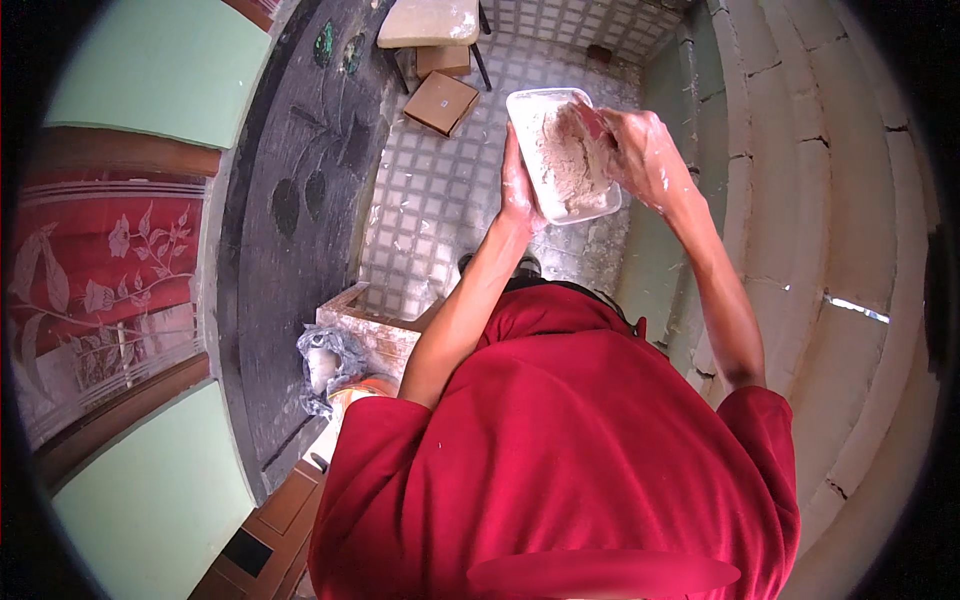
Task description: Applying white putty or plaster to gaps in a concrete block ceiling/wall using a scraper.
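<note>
From the head camera, the person's left hand [517, 192] grips the left edge of a shallow white rectangular tub [563, 153], fingers wrapped round its rim. The tub sits in the upper middle of the frame, held up in the air and tilted so its inside faces the camera; it holds a pale, greyish-beige paste [570, 160] smeared over most of its floor. The right hand [640, 150], dusted with the same pale stuff, reaches into the tub from the right, its fingers pressed into the paste; whether they are pinching any of it is hard to make out. The red shirt [570, 450] fills the lower middle.

Below the tub lies a pale checked tile floor [440, 200]. A brown cardboard box [440, 103] rests on it at upper centre, just below a stool with a cream seat [430, 22]. A wall of large pale blocks [820, 200] curves down the right side. At lower left stands a plaster-stained carton [365, 330] with a crumpled bag [325, 360] beside it.
</note>
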